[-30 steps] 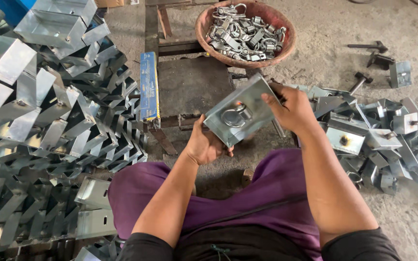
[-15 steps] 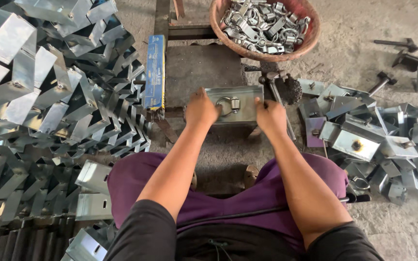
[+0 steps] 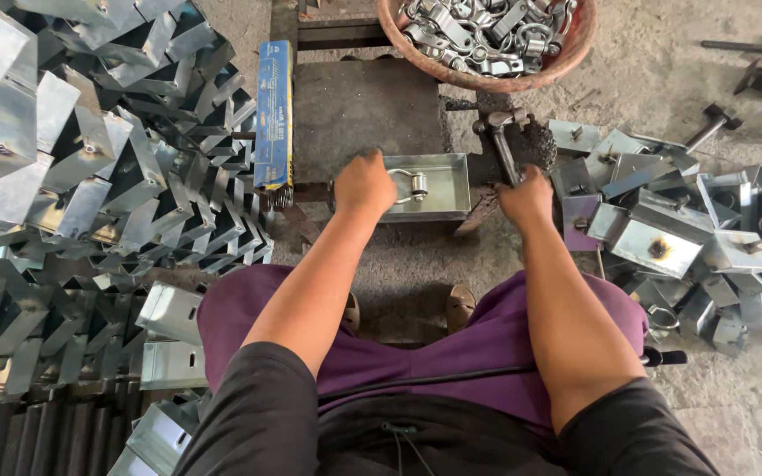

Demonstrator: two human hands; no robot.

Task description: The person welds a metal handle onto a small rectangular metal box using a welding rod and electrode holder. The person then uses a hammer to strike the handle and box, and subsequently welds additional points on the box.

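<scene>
At centre, on the dark steel block (image 3: 359, 110), we are seeing a shallow galvanised tray (image 3: 429, 187) lying open side up, with a ring-shaped metal fitting (image 3: 407, 185) resting inside it. Our left hand (image 3: 363, 182) is pressing on the tray's left end, fingers curled over the rim; its fingertips are hidden beneath the knuckles, so we cannot tell how far they are reaching into the tray. Our right hand (image 3: 527, 197) is clenching around the handle of a dark tool (image 3: 506, 145) just beside the tray's right end; the tool's head is blurring into a black, gritty mass behind it, and we are unable to make out its exact form.

Standing on edge against the block's left side is a long, narrow blue package (image 3: 273, 115) with yellowish print, its lower end frayed. A reddish round basin (image 3: 566, 57) of small shiny clamps is being cut off by the upper frame edge. Piles of folded galvanised pieces (image 3: 72, 176) are filling the left, running out of frame, while similar finished trays (image 3: 690, 234) are lying heaped at right. Purple trousers (image 3: 416, 353) are occupying the foreground, and both feet are showing only partly beneath them.
</scene>
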